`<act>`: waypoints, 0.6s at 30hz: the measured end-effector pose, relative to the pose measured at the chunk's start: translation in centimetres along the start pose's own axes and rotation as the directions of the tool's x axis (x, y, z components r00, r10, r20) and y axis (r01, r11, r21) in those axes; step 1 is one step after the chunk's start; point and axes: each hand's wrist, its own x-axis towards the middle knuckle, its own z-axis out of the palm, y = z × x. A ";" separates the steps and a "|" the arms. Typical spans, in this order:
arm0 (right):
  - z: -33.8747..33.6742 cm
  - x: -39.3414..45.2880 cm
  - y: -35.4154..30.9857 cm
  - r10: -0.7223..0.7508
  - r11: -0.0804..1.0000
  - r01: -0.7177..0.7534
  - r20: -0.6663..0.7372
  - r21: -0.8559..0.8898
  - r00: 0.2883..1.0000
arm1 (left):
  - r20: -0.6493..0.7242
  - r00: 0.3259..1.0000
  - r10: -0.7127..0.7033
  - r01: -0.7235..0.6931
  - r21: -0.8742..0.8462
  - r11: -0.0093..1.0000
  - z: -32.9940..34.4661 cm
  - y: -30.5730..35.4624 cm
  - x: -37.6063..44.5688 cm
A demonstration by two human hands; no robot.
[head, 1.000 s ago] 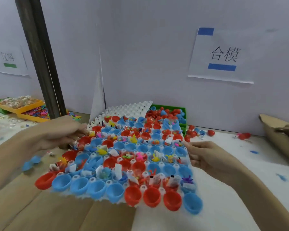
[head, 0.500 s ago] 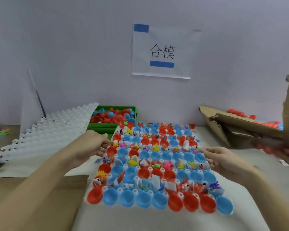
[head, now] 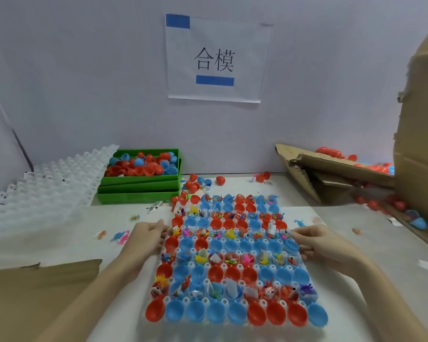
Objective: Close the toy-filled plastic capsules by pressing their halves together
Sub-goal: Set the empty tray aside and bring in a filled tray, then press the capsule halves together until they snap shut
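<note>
i see the white tray (head: 235,283) flat on the table (head: 344,218), centre front, packed with open red and blue capsule halves (head: 232,275); alternate rows hold small toys and paper slips. left hand (head: 147,236) grips the tray's left edge, right hand (head: 319,245) grips its right edge.

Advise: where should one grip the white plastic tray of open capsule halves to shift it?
Judging by its shape, grip the white plastic grid tray at its bare long side edges, mid-length, from left and right, where the left hand and right hand sit. It looks wide and thin; a one-sided grip could tip the loose capsule halves.
</note>
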 end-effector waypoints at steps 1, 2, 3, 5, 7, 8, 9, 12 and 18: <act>0.1 0.1 -0.1 -0.014 0.998 0.013 -0.021 -0.057 1.000 | -0.003 1.000 0.002 -0.002 0.002 1.000 0.0 0.0 0.1; 0.1 0.3 -0.2 -0.028 0.993 0.022 -0.047 -0.113 0.999 | 0.000 1.000 0.003 -0.003 0.011 1.000 0.0 -0.1 0.3; 0.2 0.3 -0.4 -0.038 0.985 0.026 -0.069 -0.168 0.997 | 0.004 1.000 0.000 -0.001 0.021 1.000 0.0 -0.1 0.4; 0.4 0.4 -0.9 -0.043 0.965 0.011 -0.117 -0.261 0.992 | 0.013 1.000 -0.017 0.017 0.025 1.000 -0.1 -0.2 0.7; 0.5 0.5 -1.8 -0.033 0.937 -0.026 -0.163 -0.349 0.986 | 0.030 0.999 -0.041 0.040 0.004 0.999 -0.4 -0.2 1.1; 0.5 0.5 -2.4 -0.026 0.914 -0.048 -0.175 -0.403 0.984 | 0.038 0.998 -0.046 0.046 0.001 0.999 -0.7 -0.2 1.2; 0.5 0.7 -3.0 -0.017 0.886 -0.071 -0.184 -0.459 0.983 | 0.039 0.998 -0.045 0.045 0.005 0.999 -0.9 -0.3 1.3; 0.0 1.4 -4.9 -0.021 0.793 -0.177 -0.317 -0.583 0.948 | 0.003 1.000 0.030 -0.030 0.050 0.998 -1.4 -0.5 1.5; 3.2 3.0 -6.7 -0.397 0.860 0.097 -0.537 -0.501 0.745 | -0.145 0.968 0.206 -0.194 0.088 0.977 0.4 -0.4 3.3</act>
